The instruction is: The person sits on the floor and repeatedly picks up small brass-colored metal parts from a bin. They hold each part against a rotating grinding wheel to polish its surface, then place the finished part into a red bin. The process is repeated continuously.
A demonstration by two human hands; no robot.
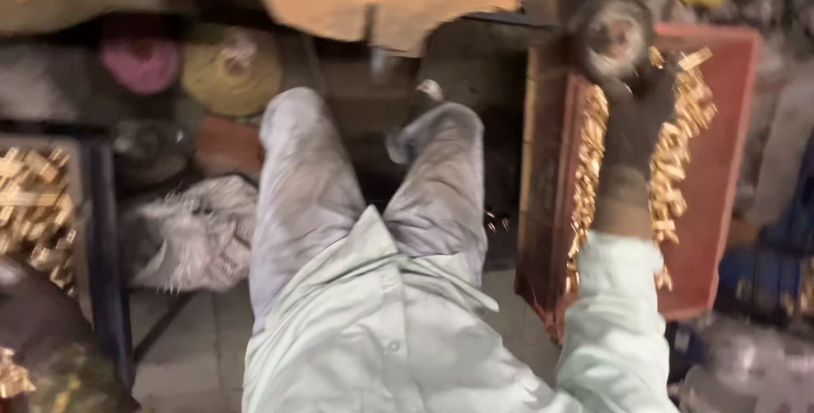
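Red crate of brass pieces — gloved right hand over them, grip unclear; left hand unseen.

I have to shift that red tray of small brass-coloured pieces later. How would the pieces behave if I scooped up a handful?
The brass-coloured pieces look like small solid metal, so a handful is probably heavy for its size. They lie loose and heaped in the red tray, so some would likely slide off. They look rigid, hardly fragile. The right hand, dark and grimy, hints at oily surfaces.

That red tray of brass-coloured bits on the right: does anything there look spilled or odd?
The red tray sits tilted, its gold-coloured pieces heaped unevenly. The right hand, dark and grimy, reaches over them. Blur hides whether any spilled.
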